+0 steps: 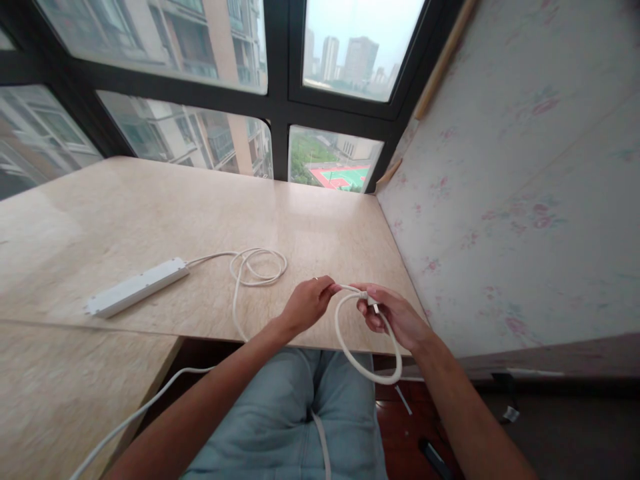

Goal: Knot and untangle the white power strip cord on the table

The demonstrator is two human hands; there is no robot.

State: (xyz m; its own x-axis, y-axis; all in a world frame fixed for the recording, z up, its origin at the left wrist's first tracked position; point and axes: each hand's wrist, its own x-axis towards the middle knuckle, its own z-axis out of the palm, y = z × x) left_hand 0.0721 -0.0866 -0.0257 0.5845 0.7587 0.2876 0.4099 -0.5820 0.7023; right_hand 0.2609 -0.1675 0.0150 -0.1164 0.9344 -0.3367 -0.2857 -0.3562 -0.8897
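Observation:
My left hand (311,303) pinches a stretch of white cord (349,288) between thumb and fingertips. Close by on its right, my right hand (393,317) is closed around the white plug (371,301) and cord beside it. A single round loop of cord (367,377) hangs below the right hand, in front of the ledge's edge. To the left lies a long white power strip (140,287), flat on the ledge; its thin cord forms loose coils (260,267) and runs over the front edge. The fingers partly hide the plug.
The beige stone ledge (165,220) runs up to dark-framed windows (280,100). A floral-papered wall (525,200) stands close on the right. More cord (130,420) crosses the lower left slab. My legs (280,413) are under the edge; a dark object (435,459) lies on the floor.

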